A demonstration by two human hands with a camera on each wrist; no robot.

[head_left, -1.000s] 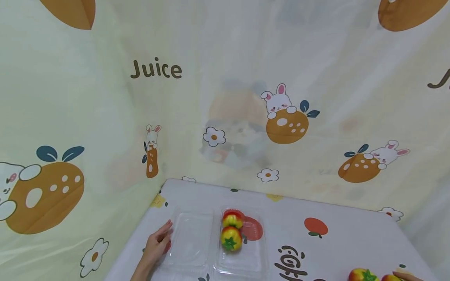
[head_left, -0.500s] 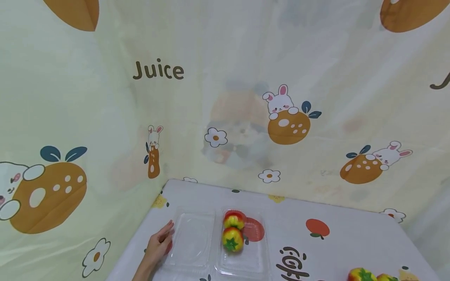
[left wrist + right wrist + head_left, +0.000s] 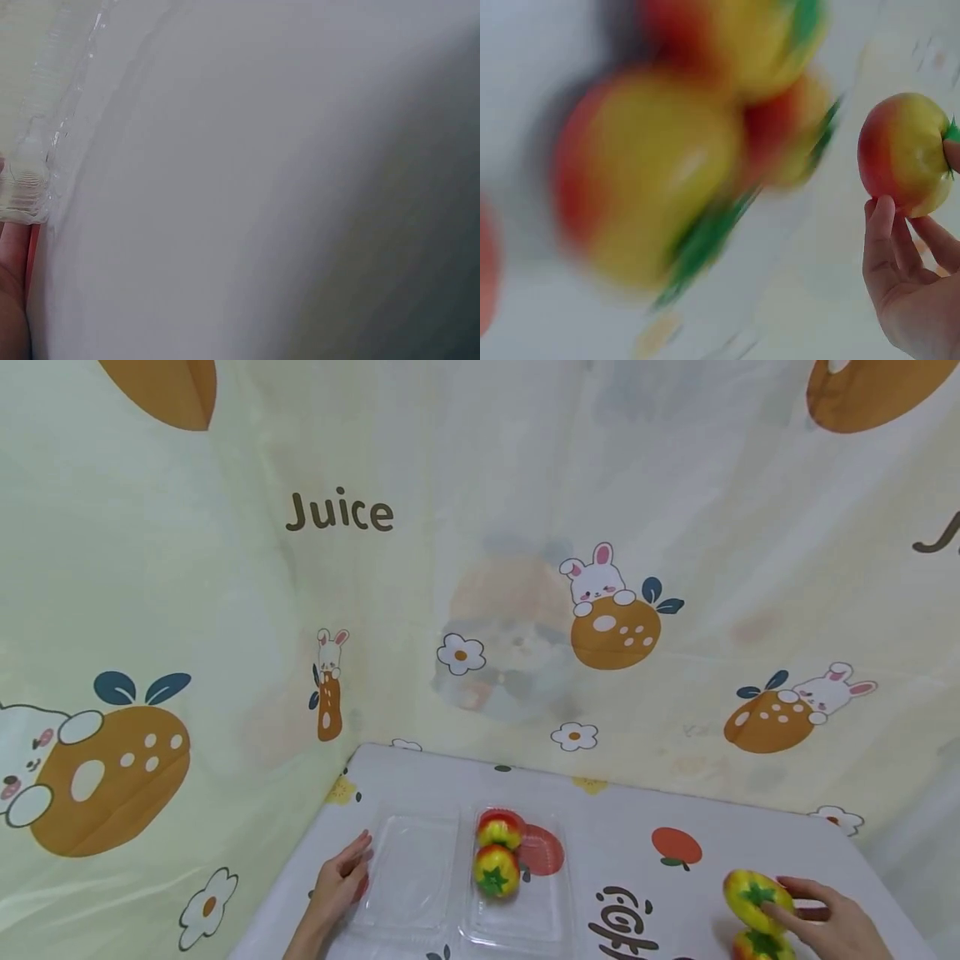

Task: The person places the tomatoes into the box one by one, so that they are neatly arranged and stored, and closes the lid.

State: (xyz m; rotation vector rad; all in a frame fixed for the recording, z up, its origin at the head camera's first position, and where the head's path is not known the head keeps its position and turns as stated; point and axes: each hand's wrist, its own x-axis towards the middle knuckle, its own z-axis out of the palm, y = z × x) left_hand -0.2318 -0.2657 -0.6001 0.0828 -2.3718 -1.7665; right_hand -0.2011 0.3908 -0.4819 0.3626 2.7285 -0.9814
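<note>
A clear plastic clamshell box lies opened flat in the head view, its lid [image 3: 408, 877] on the left and its base [image 3: 551, 910] on the right. Two red-and-yellow fruits with green leafy tops sit in the base, a near one [image 3: 496, 871] and a far one [image 3: 500, 828]. My left hand [image 3: 337, 881] rests beside the lid's left edge, fingertips right at the rim. On the right, my right hand [image 3: 832, 918] pinches another such fruit [image 3: 746, 897] between thumb and fingers. The right wrist view shows the held fruit [image 3: 900, 150] with fingertips below it.
Just nearer than the held fruit lies another fruit [image 3: 761, 945], partly cut off by the frame. Several blurred fruits [image 3: 652, 180] fill the left of the right wrist view. A printed white cloth [image 3: 615, 835] covers the table, with hanging curtains [image 3: 487, 485] behind and at the sides.
My right hand was at the fruits by the bottom right edge, then out of view. Now it is back, farther forward, holding a fruit. The left hand and the box have hardly moved.
</note>
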